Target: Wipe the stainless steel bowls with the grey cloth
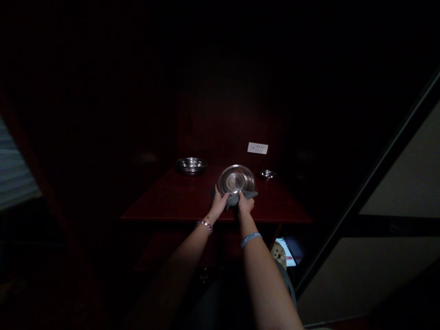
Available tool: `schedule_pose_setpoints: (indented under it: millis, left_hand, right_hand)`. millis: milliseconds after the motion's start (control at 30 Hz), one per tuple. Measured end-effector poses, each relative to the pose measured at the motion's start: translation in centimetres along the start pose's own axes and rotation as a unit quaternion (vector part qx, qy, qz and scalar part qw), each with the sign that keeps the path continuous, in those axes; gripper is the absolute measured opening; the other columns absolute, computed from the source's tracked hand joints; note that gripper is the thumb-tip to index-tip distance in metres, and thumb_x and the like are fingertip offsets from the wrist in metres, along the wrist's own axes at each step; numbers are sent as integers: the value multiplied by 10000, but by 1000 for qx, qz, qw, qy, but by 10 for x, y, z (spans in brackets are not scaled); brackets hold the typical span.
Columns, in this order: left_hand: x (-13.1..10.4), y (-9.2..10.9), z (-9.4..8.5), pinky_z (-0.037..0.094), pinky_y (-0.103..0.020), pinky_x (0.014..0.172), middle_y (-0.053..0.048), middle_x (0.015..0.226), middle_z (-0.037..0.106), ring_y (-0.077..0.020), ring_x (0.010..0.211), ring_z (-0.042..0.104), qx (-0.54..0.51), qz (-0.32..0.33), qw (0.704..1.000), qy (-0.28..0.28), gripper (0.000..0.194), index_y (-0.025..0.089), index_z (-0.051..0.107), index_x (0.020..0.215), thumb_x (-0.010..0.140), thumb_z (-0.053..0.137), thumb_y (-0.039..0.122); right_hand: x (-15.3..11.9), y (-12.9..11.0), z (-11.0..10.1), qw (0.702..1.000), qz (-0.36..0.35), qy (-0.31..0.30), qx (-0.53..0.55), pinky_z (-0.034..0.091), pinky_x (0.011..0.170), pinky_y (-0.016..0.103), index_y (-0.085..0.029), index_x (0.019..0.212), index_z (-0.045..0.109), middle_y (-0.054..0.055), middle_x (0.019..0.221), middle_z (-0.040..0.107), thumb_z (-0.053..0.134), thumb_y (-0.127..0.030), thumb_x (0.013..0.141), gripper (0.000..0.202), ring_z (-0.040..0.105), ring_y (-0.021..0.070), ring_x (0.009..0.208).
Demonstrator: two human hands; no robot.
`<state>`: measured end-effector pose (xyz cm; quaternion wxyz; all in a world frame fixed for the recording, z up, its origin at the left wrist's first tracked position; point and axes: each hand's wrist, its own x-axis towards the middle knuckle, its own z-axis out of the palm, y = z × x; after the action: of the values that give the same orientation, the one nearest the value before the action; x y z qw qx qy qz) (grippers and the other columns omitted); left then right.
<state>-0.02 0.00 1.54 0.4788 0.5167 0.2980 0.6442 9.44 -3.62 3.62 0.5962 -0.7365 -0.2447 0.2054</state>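
A shiny metal bowl (236, 178) is tilted toward me above the dark red tabletop. My left hand (218, 201) grips its lower left rim, thumb on the front. At the lower right rim my right hand (246, 201) pinches a grey-green cloth (233, 200) against the bowl, with the thumb over the edge. The cloth hangs below the rim and spreads out to both sides of that hand. Its fingers behind the cloth are partly hidden.
Stacked metal bowls (191, 166) stand on the red tabletop (161, 201) at the left. A small metal bowl (267, 174) sits at the right, below a white wall socket panel (257, 148). A lit screen (288, 252) shows under the table's right side.
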Motion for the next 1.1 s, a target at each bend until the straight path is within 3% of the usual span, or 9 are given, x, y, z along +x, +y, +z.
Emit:
schedule_pose_setpoints:
  millis: [267,433,667,900,1100]
  left_hand:
    - [1,1,-3,447,-310,978,-67,1137,664,-190,1057,617,-7,14,998,57,394,181,586,1132,740,560,171]
    - [4,-3,-6,479,-308,912,-60,1016,692,-189,968,636,-4,1,998,67,268,166,620,1031,784,528,215]
    - [-2,8,0,447,-312,972,-100,1164,664,-200,1075,620,-34,-15,999,11,338,162,599,1107,801,614,306]
    - [-6,9,4,368,-320,1065,-118,1251,608,-214,1179,560,1,22,999,-46,672,162,454,1264,661,748,203]
    - [-4,6,2,349,-313,1076,-97,1297,579,-201,1211,530,-2,34,998,-43,576,167,488,1247,698,660,141]
  right_hand:
    - [1,0,-2,1000,-12,1,1,522,815,279,-64,1006,710,186,1023,705,699,-316,735,371,677,267,978]
    - [-1,-1,-4,1000,-16,-6,-10,529,786,271,-58,1013,711,186,1014,707,685,-316,750,369,685,263,955]
    - [5,2,0,1000,-6,4,-12,530,776,261,-55,1050,696,186,1025,706,662,-353,774,407,683,253,971]
    - [9,6,3,1000,12,12,-6,528,780,249,-28,1073,677,212,1055,690,636,-380,799,447,670,258,1012]
    - [10,7,4,999,27,17,35,525,807,270,-39,1065,682,201,1063,691,678,-362,759,445,670,274,1008]
